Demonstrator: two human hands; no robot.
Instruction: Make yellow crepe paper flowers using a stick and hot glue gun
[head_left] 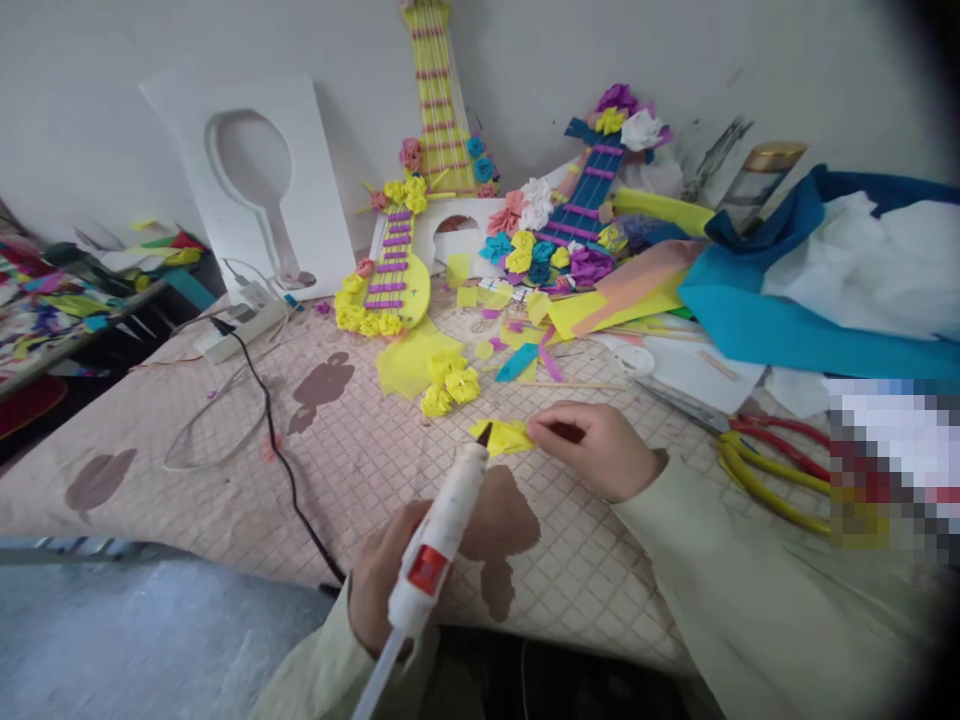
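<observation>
My left hand (382, 570) is wrapped round a white hot glue gun (442, 530) with a red patch on its side; a glue stick sticks out at its rear. The gun's dark nozzle reaches a piece of yellow crepe paper (506, 437) on the table. On that paper's right end my right hand (592, 445) closes in a pinch. Just beyond lie several yellow paper flowers (450, 385), beside a flat yellow sheet (409, 358).
Decorated paper instruments (409, 290) lean at the wall, near a white cut-out board (315, 180). Red- and yellow-handled scissors (757, 450) lie right, below blue paper (750, 310). A black cord (277, 440) runs from a power strip (244, 325) at left. Paper scraps (517, 362) lie mid-table.
</observation>
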